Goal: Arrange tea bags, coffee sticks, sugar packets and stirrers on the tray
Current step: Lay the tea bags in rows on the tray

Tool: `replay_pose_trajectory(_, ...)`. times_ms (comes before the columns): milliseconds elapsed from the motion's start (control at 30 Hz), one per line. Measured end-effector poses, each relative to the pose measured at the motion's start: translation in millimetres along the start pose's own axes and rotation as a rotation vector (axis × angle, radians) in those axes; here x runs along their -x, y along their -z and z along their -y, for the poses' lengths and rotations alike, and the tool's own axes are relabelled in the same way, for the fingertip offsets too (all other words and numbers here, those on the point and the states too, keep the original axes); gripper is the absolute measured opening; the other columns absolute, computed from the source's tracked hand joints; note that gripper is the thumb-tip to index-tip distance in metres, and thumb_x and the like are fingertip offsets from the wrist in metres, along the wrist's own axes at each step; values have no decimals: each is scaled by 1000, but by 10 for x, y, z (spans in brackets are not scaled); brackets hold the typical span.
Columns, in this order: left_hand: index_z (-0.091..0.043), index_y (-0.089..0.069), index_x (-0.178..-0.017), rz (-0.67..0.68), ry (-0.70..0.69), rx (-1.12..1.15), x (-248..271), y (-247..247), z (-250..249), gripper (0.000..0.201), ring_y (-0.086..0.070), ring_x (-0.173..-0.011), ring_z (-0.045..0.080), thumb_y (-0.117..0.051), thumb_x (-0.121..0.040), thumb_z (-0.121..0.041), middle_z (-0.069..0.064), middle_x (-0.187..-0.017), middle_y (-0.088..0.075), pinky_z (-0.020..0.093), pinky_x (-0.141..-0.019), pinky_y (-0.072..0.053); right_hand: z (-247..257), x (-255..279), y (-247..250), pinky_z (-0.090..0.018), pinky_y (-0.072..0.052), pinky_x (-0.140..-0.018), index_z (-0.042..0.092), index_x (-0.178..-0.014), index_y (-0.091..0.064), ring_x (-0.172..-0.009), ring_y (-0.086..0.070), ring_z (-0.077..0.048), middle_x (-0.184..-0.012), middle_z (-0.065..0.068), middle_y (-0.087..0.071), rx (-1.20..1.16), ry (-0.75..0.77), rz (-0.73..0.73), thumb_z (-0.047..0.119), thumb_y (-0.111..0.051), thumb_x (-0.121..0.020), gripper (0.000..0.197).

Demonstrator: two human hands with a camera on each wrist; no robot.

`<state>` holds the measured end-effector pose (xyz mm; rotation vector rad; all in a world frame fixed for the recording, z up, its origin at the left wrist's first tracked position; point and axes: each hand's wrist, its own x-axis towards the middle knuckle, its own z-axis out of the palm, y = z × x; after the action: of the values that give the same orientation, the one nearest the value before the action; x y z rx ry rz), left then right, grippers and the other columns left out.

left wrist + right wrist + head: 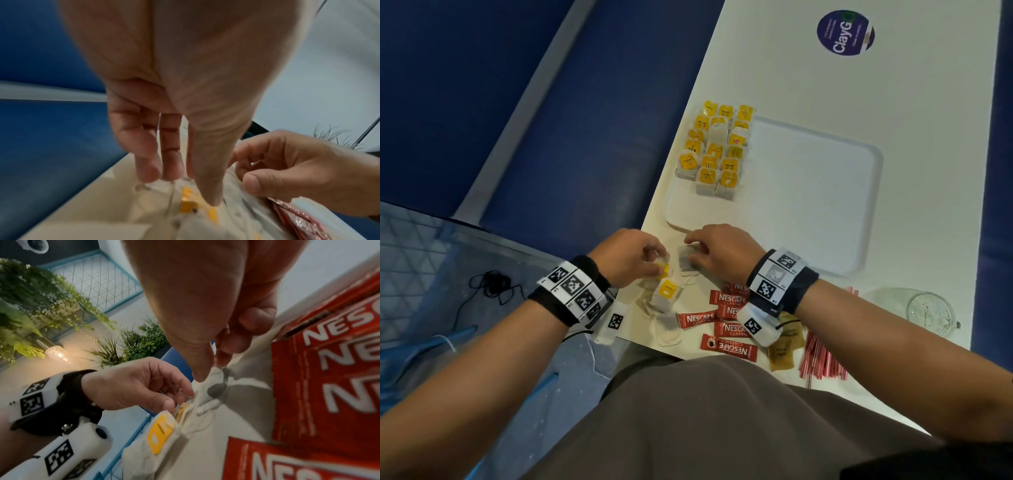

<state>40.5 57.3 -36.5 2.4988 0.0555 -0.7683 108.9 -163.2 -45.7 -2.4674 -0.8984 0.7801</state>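
At the table's near left corner my left hand (654, 263) pinches the yellow tag (182, 409) of a loose tea bag. Just to its right my right hand (693, 246) pinches the paper of a tea bag (686, 262) between thumb and fingers. More loose tea bags (666, 296) lie below the hands. The white tray (825, 205) lies beyond, with several yellow-tagged tea bags (717, 147) in rows at its far left corner. Red coffee sticks (729, 323), brown sugar packets (786, 346) and red-striped stirrers (822, 356) lie under my right wrist.
A glass jar (929, 310) stands at the near right of the white table (808, 85), and a round purple sticker (845, 31) is at its far end. Blue bench seating (585, 120) runs along the table's left edge.
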Motion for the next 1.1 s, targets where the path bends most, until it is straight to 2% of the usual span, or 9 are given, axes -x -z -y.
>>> replay_pose_trajectory(133, -27, -77, -104, -14, -27, -3, 41, -32, 7, 24, -60, -82, 1, -82, -82, -37, -13, -90, -67, 18, -68, -47, 22, -16, -42, -32, -43, -76, 29, -130, -64, -105, -66, -25, -116, -3, -72, 52, -2, -27, 44, -59, -94, 39)
replay_pose_trajectory(300, -24, -77, -97, -24, 2, -30, 27, -54, 22, 16, -61, -83, 4, -82, -83, -30, -13, -88, -65, 20, -69, -47, 83, -37, -49, -38, -54, -76, 26, -117, -68, -91, -66, -25, -101, -1, -72, 104, 3, 6, 41, -60, -94, 29)
replay_pose_trajectory(433, -30, -70, -106, -59, 20, -22, 2, -89, 48, 27, -61, -86, 8, -82, -82, -27, -12, -92, -63, 27, -74, -55, 67, -41, -73, -33, -45, -70, 25, -112, -69, -92, -65, -22, -102, 1, -70, 108, 11, -10, 40, -62, -94, 25)
replay_pose_trajectory(533, -29, -70, -111, -84, 17, -33, -15, -90, 39, 25, -59, -88, 10, -77, -88, -22, -9, -98, -61, 33, -80, -56, 51, -11, -69, -32, -41, -69, 24, -107, -68, -90, -61, -21, -103, 2, -63, 89, 16, 11, 39, -61, -96, 20)
replay_pose_trajectory(700, -23, -71, -115, -134, 17, -43, -38, -91, 25, 21, -53, -84, 4, -69, -95, -23, -9, -104, -55, 23, -78, -45, 25, 70, -69, -31, -40, -67, 22, -103, -68, -85, -57, -19, -102, 6, -55, 69, 47, 14, 33, -60, -97, 15)
replay_pose_trajectory(800, -25, -66, -118, -129, 20, -38, -5, -94, 45, 35, -50, -80, 0, -79, -86, -32, -10, -103, -53, 21, -74, -41, 22, 103, -34, -33, -45, -69, 23, -101, -64, -87, -59, -20, -99, 3, -64, 45, 21, 25, 30, -57, -97, 11)
replay_pose_trajectory(867, -23, -67, -115, -133, 39, -46, 21, -103, 42, 39, -56, -86, 5, -83, -82, -34, -9, -102, -56, 23, -76, -47, 17, 126, -19, -36, -51, -74, 23, -105, -63, -91, -63, -22, -99, 1, -69, -16, -14, 21, 27, -57, -97, 11)
replay_pose_trajectory(1000, -18, -69, -107, -120, 84, -26, 29, -113, 3, 31, -62, -88, 12, -83, -82, -30, -5, -98, -63, 31, -81, -57, 2, 174, 26, -37, -52, -93, 20, -129, -62, -106, -64, -21, -119, -3, -70, -195, -75, 26, 22, -61, -98, 31)
replay_pose_trajectory(1100, -18, -70, -101, -98, 112, 20, 18, -112, -3, 24, -64, -81, 10, -83, -83, -26, -5, -89, -66, 31, -76, -58, -48, 183, 53, -31, -51, -90, 15, -121, -71, -103, -65, -19, -115, -2, -72, -245, -43, 11, 23, -65, -97, 27)
